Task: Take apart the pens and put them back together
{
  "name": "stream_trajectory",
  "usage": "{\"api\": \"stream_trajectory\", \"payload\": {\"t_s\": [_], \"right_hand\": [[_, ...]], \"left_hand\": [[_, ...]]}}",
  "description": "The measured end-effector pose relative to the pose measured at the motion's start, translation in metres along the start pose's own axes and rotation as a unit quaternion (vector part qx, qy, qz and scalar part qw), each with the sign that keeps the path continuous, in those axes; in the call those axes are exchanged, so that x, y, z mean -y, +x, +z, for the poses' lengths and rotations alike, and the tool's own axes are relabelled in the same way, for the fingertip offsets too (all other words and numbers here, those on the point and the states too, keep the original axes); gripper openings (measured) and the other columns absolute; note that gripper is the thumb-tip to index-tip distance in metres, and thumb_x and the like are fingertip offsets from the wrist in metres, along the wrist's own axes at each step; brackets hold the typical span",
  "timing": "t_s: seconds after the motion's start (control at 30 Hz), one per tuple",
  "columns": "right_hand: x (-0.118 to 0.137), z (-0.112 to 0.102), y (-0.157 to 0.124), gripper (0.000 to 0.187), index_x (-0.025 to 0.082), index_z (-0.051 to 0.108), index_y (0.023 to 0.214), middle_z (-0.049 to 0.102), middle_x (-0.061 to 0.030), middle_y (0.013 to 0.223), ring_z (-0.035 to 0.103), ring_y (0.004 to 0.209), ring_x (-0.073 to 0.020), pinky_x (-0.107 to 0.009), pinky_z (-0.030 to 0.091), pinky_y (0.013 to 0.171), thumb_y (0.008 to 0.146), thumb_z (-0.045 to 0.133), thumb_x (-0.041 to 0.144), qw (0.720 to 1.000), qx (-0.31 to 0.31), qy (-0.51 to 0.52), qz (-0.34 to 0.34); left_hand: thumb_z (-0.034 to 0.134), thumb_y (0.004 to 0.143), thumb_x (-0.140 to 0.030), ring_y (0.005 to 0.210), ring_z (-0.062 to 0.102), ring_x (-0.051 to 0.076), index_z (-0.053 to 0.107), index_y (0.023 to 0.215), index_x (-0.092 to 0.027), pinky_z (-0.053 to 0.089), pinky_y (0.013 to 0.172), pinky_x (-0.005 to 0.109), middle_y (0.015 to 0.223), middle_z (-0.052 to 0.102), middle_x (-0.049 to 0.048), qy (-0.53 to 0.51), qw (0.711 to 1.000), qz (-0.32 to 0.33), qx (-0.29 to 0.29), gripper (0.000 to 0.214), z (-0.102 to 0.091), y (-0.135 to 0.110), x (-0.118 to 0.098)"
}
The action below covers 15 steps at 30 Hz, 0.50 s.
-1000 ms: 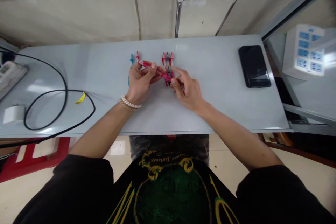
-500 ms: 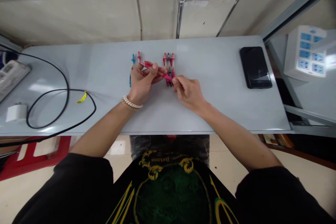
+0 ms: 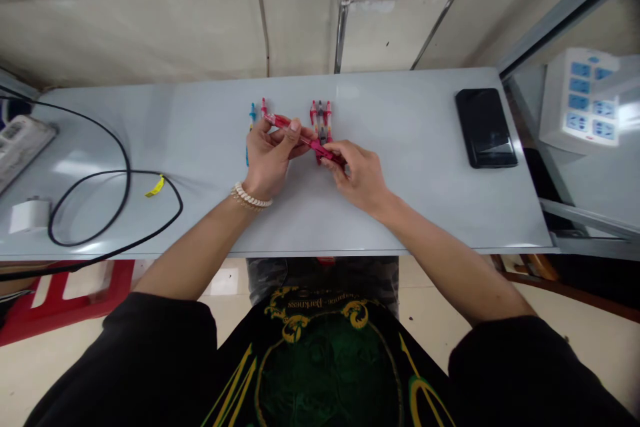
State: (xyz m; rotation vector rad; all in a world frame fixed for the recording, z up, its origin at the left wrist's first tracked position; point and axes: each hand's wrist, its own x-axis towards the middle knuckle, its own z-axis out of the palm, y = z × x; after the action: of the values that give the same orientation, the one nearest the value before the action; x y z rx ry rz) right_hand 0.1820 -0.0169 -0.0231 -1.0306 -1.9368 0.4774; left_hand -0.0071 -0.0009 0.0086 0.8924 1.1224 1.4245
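The slim red plastic pen (image 3: 320,148), likely light, stiff and slick, best gripped mid-barrel, slants above the grey table (image 3: 435,207) between its long edges, left hand (image 3: 267,155) fingers closed round the barrel, right hand (image 3: 364,177) fingers pinching the near end.

on table (image 3: 425,207): cable (image 3: 129,172) left | pens (image 3: 321,121) middle | phone (image 3: 486,128) right | behind table: wall (image 3: 150,33)

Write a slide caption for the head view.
Left hand and right hand hold a red pen over a grey table, near three pens lying side by side.
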Motion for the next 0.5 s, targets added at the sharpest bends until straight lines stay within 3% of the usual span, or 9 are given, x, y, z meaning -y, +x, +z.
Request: {"api": "stream_trajectory", "payload": {"t_s": [0.1,0.27,0.4,0.5], "right_hand": [[0.0007,-0.0004,0.0003,0.057,0.021,0.068,0.103,0.069,-0.0018,0.074,0.060,0.062,-0.0147,-0.029,0.047,0.064,0.119,0.031,0.060,0.999,0.040,-0.018,0.027],[0.0004,0.0009,0.0009,0.057,0.021,0.067,0.122,0.076,-0.0067,0.096,0.067,0.077,-0.0168,-0.030,0.052,0.072,0.115,0.039,0.070,1.000,0.001,-0.004,0.003],[0.0008,0.0015,0.0005,0.062,0.021,0.068,0.099,0.064,-0.0003,0.069,0.052,0.056,-0.0131,-0.029,0.042,0.060,0.119,0.026,0.062,0.997,0.052,-0.016,0.050],[0.0018,0.0015,0.0001,0.056,0.021,0.067,0.115,0.071,-0.0017,0.081,0.056,0.061,-0.0137,-0.028,0.045,0.063,0.116,0.035,0.067,0.999,0.027,-0.004,0.045]], "left_hand": [[0.099,0.084,-0.044,0.091,0.084,0.022,0.066,0.099,-0.025,0.068,0.075,0.028,0.086,0.079,0.0024,-0.005,1.000,-0.013,-0.009,0.040,0.0000,0.0001,0.0001],[0.096,0.086,-0.047,0.091,0.084,0.021,0.067,0.103,-0.025,0.067,0.075,0.026,0.087,0.080,0.0025,0.002,1.000,-0.002,-0.003,0.040,-0.0001,0.0001,0.0006],[0.097,0.085,-0.047,0.088,0.084,0.020,0.066,0.102,-0.026,0.067,0.075,0.026,0.087,0.080,0.0024,0.012,1.000,-0.004,0.008,0.041,0.0004,-0.0007,0.0013],[0.095,0.088,-0.045,0.090,0.084,0.021,0.065,0.097,-0.024,0.067,0.076,0.027,0.088,0.079,0.0038,0.003,1.000,0.000,0.002,0.038,0.0017,-0.0011,0.0007]]}}
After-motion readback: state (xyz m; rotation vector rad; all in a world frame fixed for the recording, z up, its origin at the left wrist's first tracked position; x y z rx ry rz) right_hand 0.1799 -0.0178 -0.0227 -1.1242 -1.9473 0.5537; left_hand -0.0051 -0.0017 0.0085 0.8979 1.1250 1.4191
